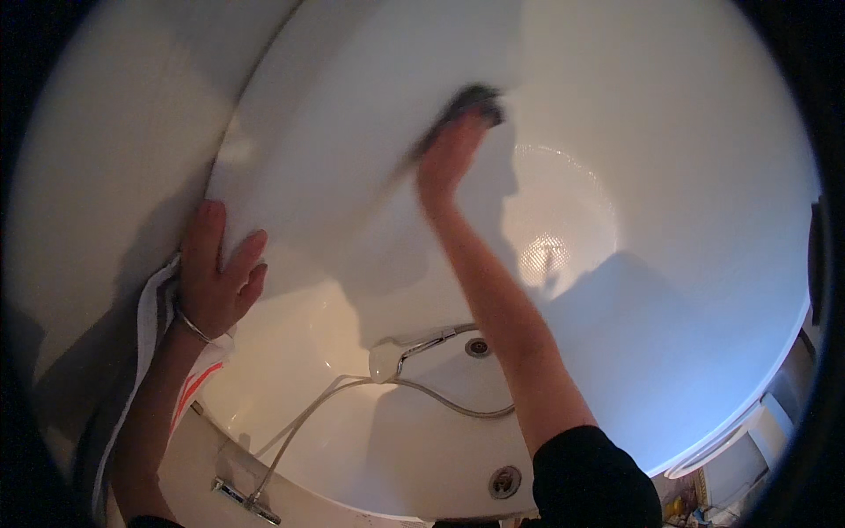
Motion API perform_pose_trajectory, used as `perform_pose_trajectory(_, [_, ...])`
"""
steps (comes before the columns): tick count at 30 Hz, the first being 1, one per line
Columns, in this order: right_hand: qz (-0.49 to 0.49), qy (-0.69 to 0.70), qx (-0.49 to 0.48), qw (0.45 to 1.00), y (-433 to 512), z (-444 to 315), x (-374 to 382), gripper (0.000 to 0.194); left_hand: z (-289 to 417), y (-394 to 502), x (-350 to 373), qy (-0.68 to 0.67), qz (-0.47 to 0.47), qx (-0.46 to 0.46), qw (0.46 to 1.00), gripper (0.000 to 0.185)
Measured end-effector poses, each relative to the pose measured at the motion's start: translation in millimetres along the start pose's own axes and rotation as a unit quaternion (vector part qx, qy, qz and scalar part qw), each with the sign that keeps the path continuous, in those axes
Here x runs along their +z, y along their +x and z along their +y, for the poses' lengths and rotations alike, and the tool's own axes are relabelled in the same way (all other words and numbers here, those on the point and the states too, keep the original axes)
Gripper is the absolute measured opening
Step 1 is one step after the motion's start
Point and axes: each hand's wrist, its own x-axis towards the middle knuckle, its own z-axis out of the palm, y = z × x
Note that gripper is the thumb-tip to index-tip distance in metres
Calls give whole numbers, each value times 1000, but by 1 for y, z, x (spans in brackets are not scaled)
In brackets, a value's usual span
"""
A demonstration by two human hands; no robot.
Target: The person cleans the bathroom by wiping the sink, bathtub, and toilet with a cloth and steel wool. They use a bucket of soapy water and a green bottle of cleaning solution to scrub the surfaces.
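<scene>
My right hand (pixel 452 152) is pressed to the inner side of a white bathtub (pixel 660 119), holding a dark scrubbing pad (pixel 476 99). Motion blurs both, so the pad's exact kind cannot be told. My left hand (pixel 221 270) rests on the tub's left rim with its fingers apart, a thin bracelet at the wrist. Under and beside that wrist hangs a white towel (pixel 155 297) with red and dark stripes. In the tub lies a hand shower (pixel 384 363) with its metal hose (pixel 455 410), partly hidden behind my right forearm.
A drain (pixel 478 347) sits in the tub floor, and a round overflow fitting (pixel 505 482) in the near wall. Outside the near rim is a chrome mixer tap (pixel 246 503) joined to the hose. White plastic containers (pixel 733 449) stand beyond the lower right rim.
</scene>
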Motion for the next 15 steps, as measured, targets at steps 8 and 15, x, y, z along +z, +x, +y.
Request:
perform_pose_trajectory(8, [-154, 167, 105, 968, -48, -98, -31, 45, -2, -8, -1, 15, -41, -7, 999, 51])
perform_pose_trajectory(15, [136, 19, 27, 990, 113, -9, -27, 46, 0, -5, -4, 56, -39, -2, 998, 46])
